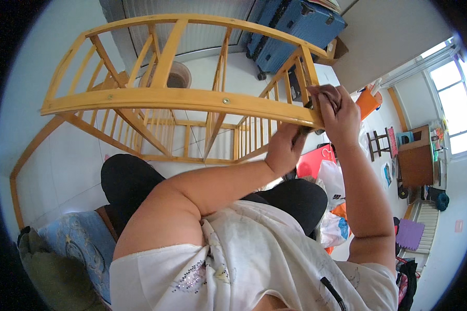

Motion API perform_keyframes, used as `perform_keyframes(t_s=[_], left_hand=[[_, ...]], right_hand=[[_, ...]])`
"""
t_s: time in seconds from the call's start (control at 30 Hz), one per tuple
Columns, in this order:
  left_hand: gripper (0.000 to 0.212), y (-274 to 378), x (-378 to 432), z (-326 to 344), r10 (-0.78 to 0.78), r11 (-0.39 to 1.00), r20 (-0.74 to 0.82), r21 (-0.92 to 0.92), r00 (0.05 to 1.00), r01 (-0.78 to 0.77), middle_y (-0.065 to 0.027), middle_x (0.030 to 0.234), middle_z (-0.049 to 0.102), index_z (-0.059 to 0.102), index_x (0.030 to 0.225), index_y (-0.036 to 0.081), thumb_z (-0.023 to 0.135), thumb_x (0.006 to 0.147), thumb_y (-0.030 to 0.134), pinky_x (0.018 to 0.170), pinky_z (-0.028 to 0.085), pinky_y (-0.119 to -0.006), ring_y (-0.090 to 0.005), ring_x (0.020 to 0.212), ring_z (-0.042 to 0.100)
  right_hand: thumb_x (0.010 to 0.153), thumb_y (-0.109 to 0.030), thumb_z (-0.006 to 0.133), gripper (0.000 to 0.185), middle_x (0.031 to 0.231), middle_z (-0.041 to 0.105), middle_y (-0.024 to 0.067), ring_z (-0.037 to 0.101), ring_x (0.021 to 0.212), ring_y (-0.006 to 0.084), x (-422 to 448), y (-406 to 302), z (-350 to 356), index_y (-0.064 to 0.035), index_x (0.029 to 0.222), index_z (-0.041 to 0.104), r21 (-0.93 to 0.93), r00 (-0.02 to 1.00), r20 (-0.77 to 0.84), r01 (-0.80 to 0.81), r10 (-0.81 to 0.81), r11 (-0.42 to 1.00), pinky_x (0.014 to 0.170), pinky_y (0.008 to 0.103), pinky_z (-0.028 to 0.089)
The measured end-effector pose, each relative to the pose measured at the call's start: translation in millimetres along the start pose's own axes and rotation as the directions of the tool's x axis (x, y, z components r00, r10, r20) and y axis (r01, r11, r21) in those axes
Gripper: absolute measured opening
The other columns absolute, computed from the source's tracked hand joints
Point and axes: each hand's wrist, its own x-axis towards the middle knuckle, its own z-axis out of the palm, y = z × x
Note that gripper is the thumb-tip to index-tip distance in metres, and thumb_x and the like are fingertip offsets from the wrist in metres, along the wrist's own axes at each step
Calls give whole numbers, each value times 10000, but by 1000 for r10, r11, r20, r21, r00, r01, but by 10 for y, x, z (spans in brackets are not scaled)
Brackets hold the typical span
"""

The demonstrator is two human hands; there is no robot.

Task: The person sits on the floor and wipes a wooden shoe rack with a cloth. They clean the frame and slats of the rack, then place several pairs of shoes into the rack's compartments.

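A slatted wooden rack (167, 99) stands before my knees, its yellowish front rail running across the view with two metal fasteners set in it. At that rail's right end, my right hand (340, 116) grips a bunched brown cloth (330, 97) against the corner. My left hand (288, 147) is closed at the underside of the same end, its fingertips partly hidden by the rail. Dark material shows beside its fingers; whether this is the same cloth I cannot tell.
Beyond the rack are a round bin (179, 76) and a blue suitcase (295, 35). White plastic bags (330, 182) and a red item (311, 161) lie by my right knee. A blue patterned cushion (78, 241) is at my left. A brown cabinet (416, 167) stands near the window.
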Motion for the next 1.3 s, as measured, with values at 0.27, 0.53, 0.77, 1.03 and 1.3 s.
perform_keyframes(t_s=[0.27, 0.53, 0.77, 1.03, 1.3], left_hand=[[441, -398, -347, -158, -47, 996, 73, 83, 996, 41, -232, 1259, 515, 541, 1187, -20, 584, 749, -33, 959, 449, -397, -407, 1125, 524], [269, 141, 29, -74, 69, 998, 87, -19, 994, -68, -223, 1127, 569, 622, 998, -6, 605, 730, -22, 902, 460, -426, -408, 1065, 538], [353, -347, -10, -314, 49, 993, 159, 97, 986, -65, -171, 1157, 568, 593, 1093, 24, 645, 745, 6, 941, 443, -418, -379, 1091, 529], [350, -488, 690, 149, 227, 971, -172, -34, 959, -236, -193, 1244, 466, 590, 1158, 13, 628, 813, 53, 935, 420, -421, -358, 1136, 483], [274, -793, 1541, 297, -112, 984, -257, 104, 960, 143, -199, 1035, 538, 659, 1027, 4, 649, 758, 58, 898, 430, -391, -347, 1017, 513]], right_hand=[[842, -293, 622, 252, 709, 625, 180, 636, 707, 366, 27, -77, -24, -45, 825, 579, -35, 998, 42, -47, 48, 998, 630, 418, 485], [850, -288, 610, 245, 737, 630, 195, 629, 719, 392, -5, -52, -42, -48, 812, 578, -9, 1000, -5, -1, 1, 1000, 622, 430, 483], [863, -261, 598, 248, 711, 616, 215, 625, 723, 402, 28, -65, -28, -21, 809, 565, -2, 1000, 20, -15, 15, 1000, 625, 430, 479], [853, -240, 609, 231, 702, 603, 204, 622, 696, 390, 46, -44, 3, -16, 816, 565, 61, 1000, 20, 17, -19, 998, 617, 416, 475], [842, -207, 613, 205, 718, 614, 206, 624, 686, 382, 49, -32, -1, -15, 810, 551, 97, 999, 14, 42, -44, 994, 611, 406, 478]])
